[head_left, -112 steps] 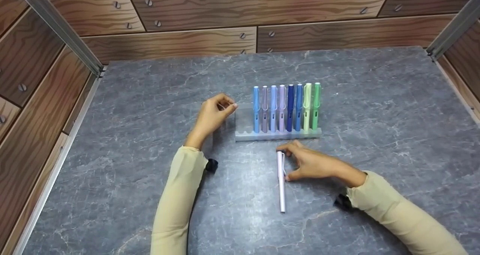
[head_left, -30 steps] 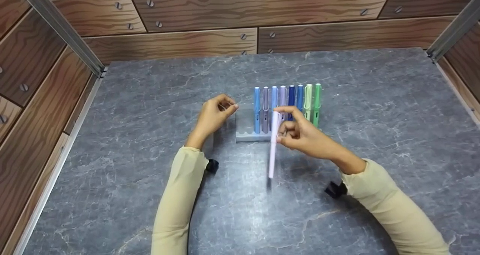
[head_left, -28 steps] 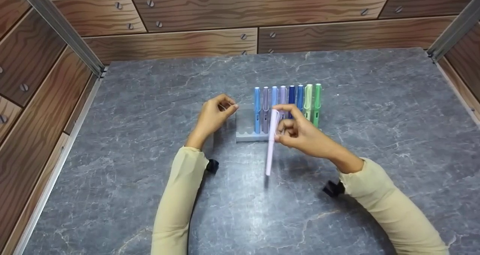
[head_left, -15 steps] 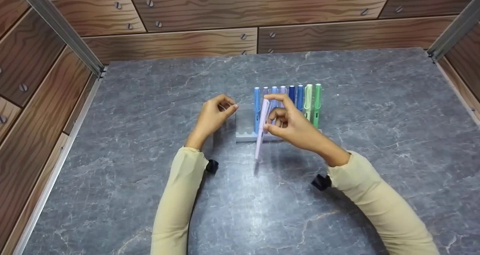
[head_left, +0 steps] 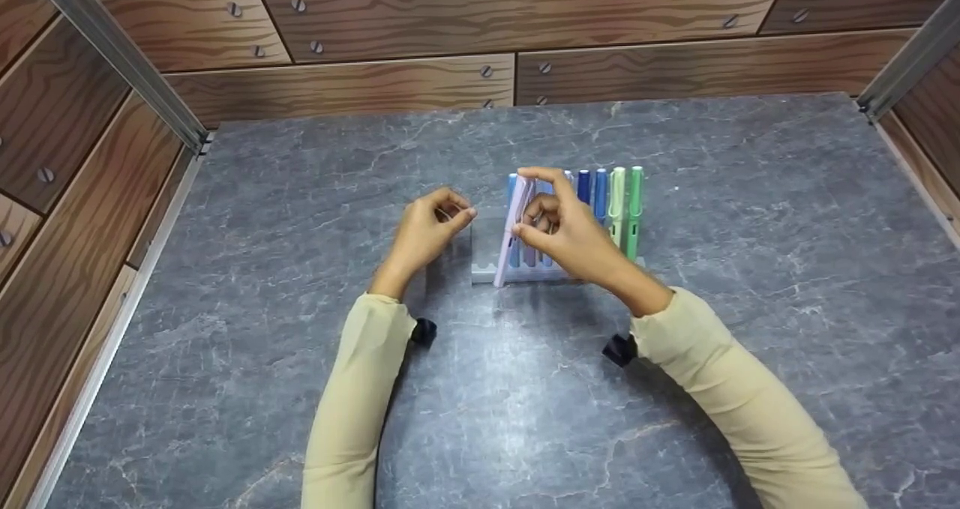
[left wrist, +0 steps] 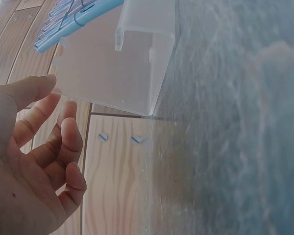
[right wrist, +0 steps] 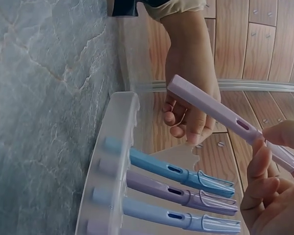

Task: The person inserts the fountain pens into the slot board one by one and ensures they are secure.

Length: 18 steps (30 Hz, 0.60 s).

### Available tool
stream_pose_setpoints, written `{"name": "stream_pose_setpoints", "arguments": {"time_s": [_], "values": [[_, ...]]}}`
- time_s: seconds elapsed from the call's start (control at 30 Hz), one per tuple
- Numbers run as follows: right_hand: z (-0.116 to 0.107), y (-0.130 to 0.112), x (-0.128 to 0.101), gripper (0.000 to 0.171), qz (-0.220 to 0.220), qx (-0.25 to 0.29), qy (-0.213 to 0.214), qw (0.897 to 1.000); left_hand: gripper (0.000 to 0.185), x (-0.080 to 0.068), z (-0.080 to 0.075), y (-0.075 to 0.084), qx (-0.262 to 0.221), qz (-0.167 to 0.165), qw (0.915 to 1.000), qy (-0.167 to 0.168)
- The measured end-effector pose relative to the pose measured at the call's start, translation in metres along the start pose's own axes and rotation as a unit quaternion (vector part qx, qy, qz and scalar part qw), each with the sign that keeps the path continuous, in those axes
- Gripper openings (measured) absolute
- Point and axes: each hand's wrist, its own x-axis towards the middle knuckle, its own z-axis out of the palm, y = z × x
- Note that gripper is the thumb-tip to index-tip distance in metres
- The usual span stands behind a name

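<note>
My right hand (head_left: 581,239) pinches a lilac pen (right wrist: 210,105) by its capped end. The pen leans over the front ledge of a clear pen stand (head_left: 484,275), its lower end in front of the ledge in the head view and apart from the stand in the right wrist view. At the stand's left side, my left hand (head_left: 427,228) pinches the upper edge of the clear back panel (left wrist: 103,73) between thumb and fingertip. Several pens stand upright in the slots, among them a blue pen (right wrist: 159,166) and a green pen (head_left: 634,213). My right hand hides some of them.
The grey marbled tabletop (head_left: 262,344) surrounds the stand. Wood-patterned walls (head_left: 405,22) rise at the back and both sides, with metal posts (head_left: 142,67) at the corners. Notched slots show on the stand left of the blue pen.
The lilac pen lay on the table in front of the stand; my right hand has picked it up and carried it left and toward the stand. My left hand has stayed in place.
</note>
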Motion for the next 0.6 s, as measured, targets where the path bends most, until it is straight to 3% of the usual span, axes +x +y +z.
{"name": "stream_pose_setpoints", "arguments": {"time_s": [0.37,0.6], "values": [[0.010,0.007,0.014,0.062,-0.018,-0.048,0.019,0.999,0.015,-0.001,-0.001,0.002,-0.003,-0.005,1.0000,-0.002],[0.014,0.011,0.016,0.059,-0.032,-0.120,0.033,0.992,0.015,0.000,0.000,-0.001,-0.007,-0.001,1.0000,-0.001]]}}
